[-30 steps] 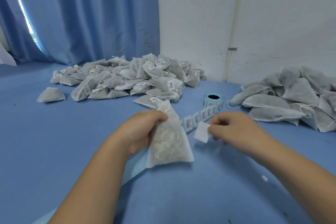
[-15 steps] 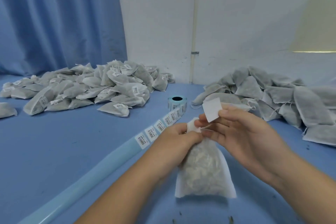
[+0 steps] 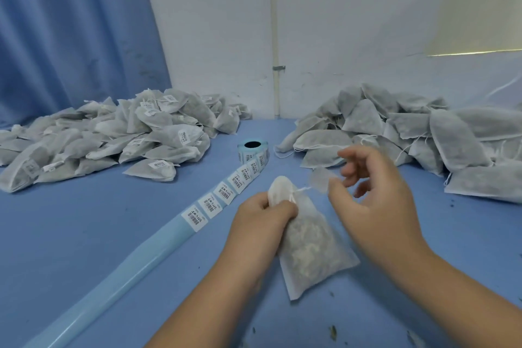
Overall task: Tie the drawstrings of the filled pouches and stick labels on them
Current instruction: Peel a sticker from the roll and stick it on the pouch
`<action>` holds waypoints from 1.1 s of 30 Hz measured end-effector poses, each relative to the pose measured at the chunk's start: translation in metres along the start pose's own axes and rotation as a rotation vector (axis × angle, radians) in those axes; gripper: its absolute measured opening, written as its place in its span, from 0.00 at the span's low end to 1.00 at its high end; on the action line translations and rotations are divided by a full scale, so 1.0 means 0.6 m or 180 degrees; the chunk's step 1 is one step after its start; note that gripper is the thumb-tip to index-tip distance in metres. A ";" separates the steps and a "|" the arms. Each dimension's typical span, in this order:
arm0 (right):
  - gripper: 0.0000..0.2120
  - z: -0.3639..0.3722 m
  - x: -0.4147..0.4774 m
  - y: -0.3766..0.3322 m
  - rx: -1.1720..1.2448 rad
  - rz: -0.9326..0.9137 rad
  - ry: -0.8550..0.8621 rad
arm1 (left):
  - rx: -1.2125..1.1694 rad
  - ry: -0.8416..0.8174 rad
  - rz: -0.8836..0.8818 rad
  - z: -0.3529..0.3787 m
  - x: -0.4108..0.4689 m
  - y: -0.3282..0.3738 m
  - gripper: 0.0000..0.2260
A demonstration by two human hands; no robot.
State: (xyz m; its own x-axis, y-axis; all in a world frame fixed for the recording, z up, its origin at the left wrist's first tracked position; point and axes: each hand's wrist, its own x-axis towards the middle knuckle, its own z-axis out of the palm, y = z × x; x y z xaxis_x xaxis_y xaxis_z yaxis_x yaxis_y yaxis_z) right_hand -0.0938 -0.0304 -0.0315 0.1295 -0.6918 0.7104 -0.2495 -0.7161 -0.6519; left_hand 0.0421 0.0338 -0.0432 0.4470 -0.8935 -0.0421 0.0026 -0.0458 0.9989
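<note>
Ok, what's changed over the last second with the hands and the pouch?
The right hand carried the white label from the strip up to the pouch neck, then pulled away rightward with it; a drawstring now stretches from the neck toward that hand. The left hand kept gripping the pouch by the neck. The left pile, right pile and label roll stayed put.

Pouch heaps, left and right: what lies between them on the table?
Head view: only the label roll stands between the labelled heap and the unlabelled heap, its strip running toward the camera; otherwise bare table.
</note>
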 end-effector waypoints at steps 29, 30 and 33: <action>0.17 0.025 -0.027 -0.025 -0.0701 -0.0993 -0.0474 | 0.0056 0.0068 0.0057 -0.022 -0.002 -0.013 0.09; 0.17 0.025 -0.026 -0.023 -0.0785 -0.0972 -0.0457 | 0.0094 0.0074 0.0069 -0.021 -0.002 -0.013 0.09; 0.17 0.025 -0.024 -0.020 -0.0972 -0.1037 -0.0499 | 0.0205 0.0096 0.0064 -0.020 0.000 -0.015 0.13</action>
State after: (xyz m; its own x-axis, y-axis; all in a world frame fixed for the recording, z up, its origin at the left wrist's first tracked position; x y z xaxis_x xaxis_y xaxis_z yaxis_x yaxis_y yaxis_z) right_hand -0.0779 -0.0133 -0.0376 0.3854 -0.4582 0.8010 -0.4396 -0.8544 -0.2772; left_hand 0.0526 0.0397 -0.0520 0.4731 -0.8808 -0.0206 -0.0637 -0.0576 0.9963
